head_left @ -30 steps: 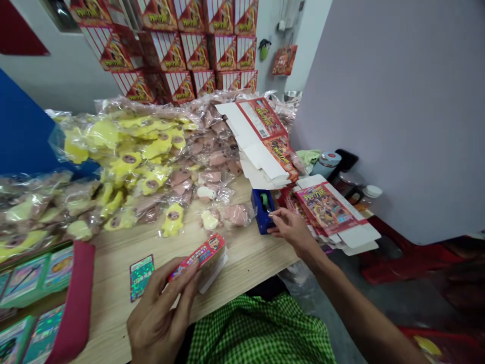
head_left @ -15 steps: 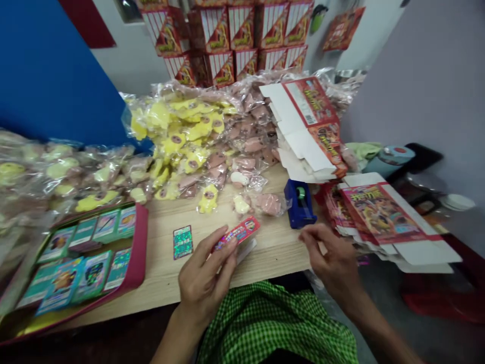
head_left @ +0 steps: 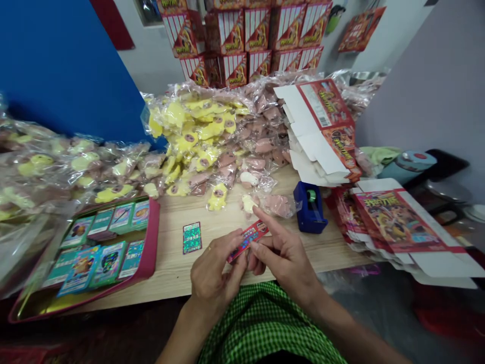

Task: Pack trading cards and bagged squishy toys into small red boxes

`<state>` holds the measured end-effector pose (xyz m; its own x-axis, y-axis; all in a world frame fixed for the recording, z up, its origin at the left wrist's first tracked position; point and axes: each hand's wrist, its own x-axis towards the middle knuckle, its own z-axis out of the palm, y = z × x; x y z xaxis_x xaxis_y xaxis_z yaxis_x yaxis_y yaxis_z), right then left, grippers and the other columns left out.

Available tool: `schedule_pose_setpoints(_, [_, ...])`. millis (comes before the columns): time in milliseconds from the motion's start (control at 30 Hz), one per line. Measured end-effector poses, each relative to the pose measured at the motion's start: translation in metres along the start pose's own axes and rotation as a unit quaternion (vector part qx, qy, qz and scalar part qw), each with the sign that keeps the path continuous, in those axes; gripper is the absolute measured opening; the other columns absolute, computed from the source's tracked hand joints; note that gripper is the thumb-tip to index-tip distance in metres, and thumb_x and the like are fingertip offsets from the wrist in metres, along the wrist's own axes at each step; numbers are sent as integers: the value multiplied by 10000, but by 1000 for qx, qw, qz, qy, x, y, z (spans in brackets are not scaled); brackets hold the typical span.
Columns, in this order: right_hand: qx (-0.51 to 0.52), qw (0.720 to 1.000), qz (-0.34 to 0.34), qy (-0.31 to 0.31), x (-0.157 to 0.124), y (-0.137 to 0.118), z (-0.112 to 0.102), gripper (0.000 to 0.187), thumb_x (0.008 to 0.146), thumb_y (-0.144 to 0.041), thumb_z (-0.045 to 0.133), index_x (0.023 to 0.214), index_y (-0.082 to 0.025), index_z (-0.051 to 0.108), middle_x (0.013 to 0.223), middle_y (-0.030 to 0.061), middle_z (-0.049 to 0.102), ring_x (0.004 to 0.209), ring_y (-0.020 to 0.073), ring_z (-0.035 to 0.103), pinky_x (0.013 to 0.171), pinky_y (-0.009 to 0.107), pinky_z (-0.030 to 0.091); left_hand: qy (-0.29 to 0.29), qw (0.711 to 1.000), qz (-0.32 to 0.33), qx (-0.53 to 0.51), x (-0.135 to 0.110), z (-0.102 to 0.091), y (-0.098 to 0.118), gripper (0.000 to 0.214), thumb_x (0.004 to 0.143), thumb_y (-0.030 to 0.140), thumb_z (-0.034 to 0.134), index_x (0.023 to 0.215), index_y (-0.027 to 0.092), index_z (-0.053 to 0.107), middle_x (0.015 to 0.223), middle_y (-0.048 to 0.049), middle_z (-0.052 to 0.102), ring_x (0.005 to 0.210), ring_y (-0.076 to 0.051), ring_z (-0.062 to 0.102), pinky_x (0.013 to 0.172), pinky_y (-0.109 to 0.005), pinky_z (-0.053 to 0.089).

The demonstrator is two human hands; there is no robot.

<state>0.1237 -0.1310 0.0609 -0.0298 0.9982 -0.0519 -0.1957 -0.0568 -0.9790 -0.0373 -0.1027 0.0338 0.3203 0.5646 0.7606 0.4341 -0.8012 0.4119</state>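
Note:
A small red printed box [head_left: 251, 237] is held over the near part of the table. My left hand [head_left: 214, 270] grips its left end between thumb and fingers. At the other end, my right hand [head_left: 286, 253] has its thumb against the box's near side, with the index finger stretched out above. Whether a strip of tape lies under the right fingers cannot be made out. To the right stands a blue tape dispenser [head_left: 309, 215] with a green roll. A glittery green card [head_left: 192, 237] lies flat on the table, left of my hands.
A pink tin [head_left: 153, 237] of card stacks stands at the left. Bagged yellow and pink plush toys [head_left: 212, 126] are heaped along the back. Flattened red-and-white cartons [head_left: 322, 131] and more cartons [head_left: 397, 217] lie at the right. Stacked red boxes [head_left: 257, 35] line the wall.
My right hand has come from beside the tape dispenser leftward onto the small red box. The left hand still holds the box. The whole view has shifted slightly.

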Motion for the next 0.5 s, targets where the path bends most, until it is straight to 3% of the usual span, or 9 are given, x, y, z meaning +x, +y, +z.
schedule_pose_setpoints(100, [9,1000,-5,14,-1,6,2,798,931,-326,626,1617,-127,271,600,-52,636,516,130,574,530,261,514,-41,999,13,-11,2,-4,-1,345,932,57,643,1252,184,639,1201,-120,715,1074,-184,718,866,-298,634])
schedule_pose_setpoints(233, [-5,999,-45,31,-4,13,4,768,930,-282,597,1603,-144,252,633,-57,615,565,129,576,571,263,511,-79,993,-48,-72,14,-10,0,303,957,88,603,1231,199,669,1171,-95,698,1034,-167,706,830,-282,622])
schedule_pose_setpoints(400, [7,998,-34,48,-3,16,6,836,902,-290,607,1599,-129,174,643,-61,598,586,139,578,582,273,511,-124,978,-137,-95,36,-7,1,68,918,240,714,916,184,675,859,-15,703,803,-155,682,716,-271,571])
schedule_pose_setpoints(500, [30,998,-23,56,-2,17,7,903,879,-311,618,1603,-115,115,619,-70,592,574,148,590,596,291,526,-160,972,-150,-78,45,-4,4,55,924,207,693,895,194,648,783,16,684,722,-136,655,660,-244,527])
